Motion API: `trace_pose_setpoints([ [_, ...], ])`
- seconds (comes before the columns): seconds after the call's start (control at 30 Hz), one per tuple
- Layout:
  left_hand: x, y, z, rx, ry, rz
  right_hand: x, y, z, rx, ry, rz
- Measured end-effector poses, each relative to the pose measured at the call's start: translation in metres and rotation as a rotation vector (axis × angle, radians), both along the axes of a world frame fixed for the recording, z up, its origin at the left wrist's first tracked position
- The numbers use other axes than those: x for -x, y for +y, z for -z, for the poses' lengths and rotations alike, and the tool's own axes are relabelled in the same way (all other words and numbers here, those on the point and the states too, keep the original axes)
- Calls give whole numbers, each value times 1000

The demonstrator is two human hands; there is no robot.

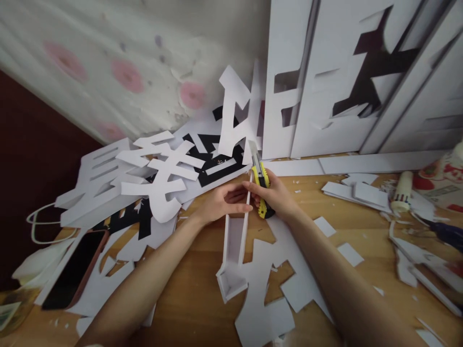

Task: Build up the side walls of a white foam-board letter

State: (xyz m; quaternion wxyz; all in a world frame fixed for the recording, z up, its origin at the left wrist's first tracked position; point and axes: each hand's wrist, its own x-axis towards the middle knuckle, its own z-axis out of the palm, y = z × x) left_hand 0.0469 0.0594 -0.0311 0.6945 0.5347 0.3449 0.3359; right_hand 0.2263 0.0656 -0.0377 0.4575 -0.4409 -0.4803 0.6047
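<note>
My right hand (273, 195) is wrapped round a yellow and black utility knife (261, 180), its blade pointing up and away. Between my hands stands a narrow white foam-board piece with raised side walls (236, 241), its lower end widening into an angled foot. My left hand (226, 202) pinches the upper part of this piece, thumb and fingers on either side of its wall. The thumb of my right hand touches the same wall near the top. Flat white cut-outs (265, 299) lie beside its lower end.
White and black cut letters (166, 178) are piled at the left. A phone (77, 270) lies front left. Large white boards (325, 96) lean at the back. Scraps (350, 254), a glue gun (443, 233) and a white cylinder (402, 192) are at the right.
</note>
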Motion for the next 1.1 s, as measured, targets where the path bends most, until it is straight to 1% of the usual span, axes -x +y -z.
trace_pose_setpoints([
  [0.17, 1, 0, -1, 11, 28, 3, 1, 0, -1, 17, -9, 14],
  [0.37, 0, 0, 0, 3, 11, 11, 1, 1, -1, 15, -12, 22],
  [0.73, 1, 1, 0, -15, 17, 33, -1, 1, 1, 10, 4, 10],
  [0.97, 2, 0, 1, -6, 17, 32, -2, 2, 7, -25, 18, -9],
  [1.1, 2, 1, 4, 8, -13, 5, -2, 3, 6, -34, 24, -11],
])
